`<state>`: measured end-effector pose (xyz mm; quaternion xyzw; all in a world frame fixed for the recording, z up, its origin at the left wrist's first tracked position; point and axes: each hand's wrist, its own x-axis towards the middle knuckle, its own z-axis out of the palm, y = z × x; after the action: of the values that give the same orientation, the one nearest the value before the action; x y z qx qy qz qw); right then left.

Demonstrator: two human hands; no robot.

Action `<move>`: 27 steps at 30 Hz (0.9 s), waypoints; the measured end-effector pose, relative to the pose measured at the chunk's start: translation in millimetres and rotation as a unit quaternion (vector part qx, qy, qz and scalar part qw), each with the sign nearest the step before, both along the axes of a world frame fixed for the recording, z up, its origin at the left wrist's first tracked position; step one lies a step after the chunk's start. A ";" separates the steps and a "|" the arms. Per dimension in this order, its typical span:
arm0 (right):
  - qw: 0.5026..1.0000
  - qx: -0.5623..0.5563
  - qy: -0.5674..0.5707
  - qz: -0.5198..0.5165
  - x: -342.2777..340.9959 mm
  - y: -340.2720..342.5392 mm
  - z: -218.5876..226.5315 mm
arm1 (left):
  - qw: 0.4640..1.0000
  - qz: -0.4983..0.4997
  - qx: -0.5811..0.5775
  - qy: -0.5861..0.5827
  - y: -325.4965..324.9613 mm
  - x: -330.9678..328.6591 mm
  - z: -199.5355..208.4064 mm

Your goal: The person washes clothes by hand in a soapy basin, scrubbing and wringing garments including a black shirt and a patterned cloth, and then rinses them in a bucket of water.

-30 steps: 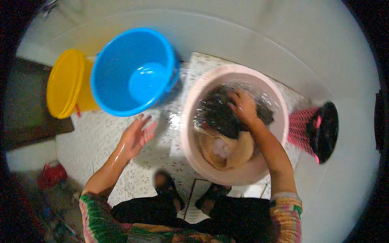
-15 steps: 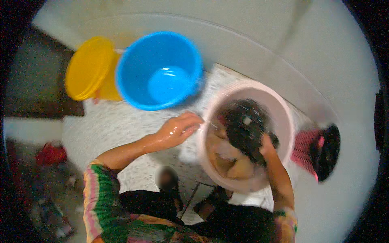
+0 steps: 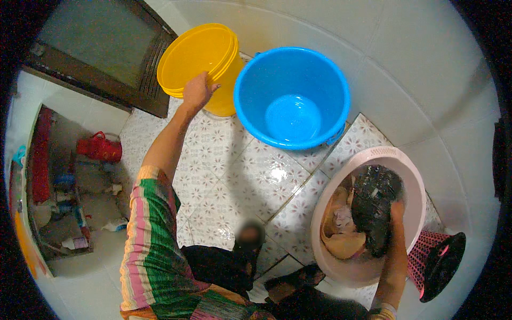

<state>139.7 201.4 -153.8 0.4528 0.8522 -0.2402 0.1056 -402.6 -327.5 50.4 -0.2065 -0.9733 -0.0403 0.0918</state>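
Observation:
My left hand (image 3: 197, 90) reaches far forward and grips the near rim of a yellow bucket (image 3: 198, 58) with a lid on top. Right of it stands an open blue bucket (image 3: 292, 96) with a little water at the bottom. My right hand (image 3: 396, 213) is down in a pink wash basin (image 3: 410, 181) at the right, pressed on a dark wet garment (image 3: 373, 205). Beige and pale clothes (image 3: 338, 229) lie beside it in the basin.
The floor is patterned white tile (image 3: 240, 170), wet and shiny. A pink-and-black basket (image 3: 434, 258) lies on its side right of the basin. A dark wooden door (image 3: 101, 53) stands at the upper left. A red bag (image 3: 98, 148) and clutter sit at the left.
My left hand has left the basin's edge and stretched out to the yellow bucket. The view has swung left. My right hand stays on the dark garment.

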 end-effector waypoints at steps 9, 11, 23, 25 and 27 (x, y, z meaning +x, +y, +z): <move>0.992 0.120 0.035 0.026 9.4 -11.1 9.3 | 0.974 0.037 -0.069 -0.213 4.1 -11.0 3.9; 0.996 0.079 0.023 0.046 -6.9 -24.7 30.6 | 0.985 -0.023 -0.100 -0.139 -27.1 -5.6 5.9; 0.992 0.108 0.064 0.011 -23.3 -58.3 74.1 | 0.969 -0.158 -0.142 -0.126 -128.2 70.8 -13.2; 0.988 0.117 0.105 0.005 -25.9 -61.0 73.1 | 0.977 -0.122 -0.073 -0.159 -140.5 89.0 -19.1; 0.973 0.155 0.170 -0.016 -19.6 -63.0 63.8 | 0.971 -0.164 -0.112 -0.134 -123.6 126.2 -4.8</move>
<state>120.1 138.5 -90.0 0.4301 0.8770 -0.1799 -0.1161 -276.4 -451.1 45.5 -0.3646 -0.9281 0.0268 -0.0709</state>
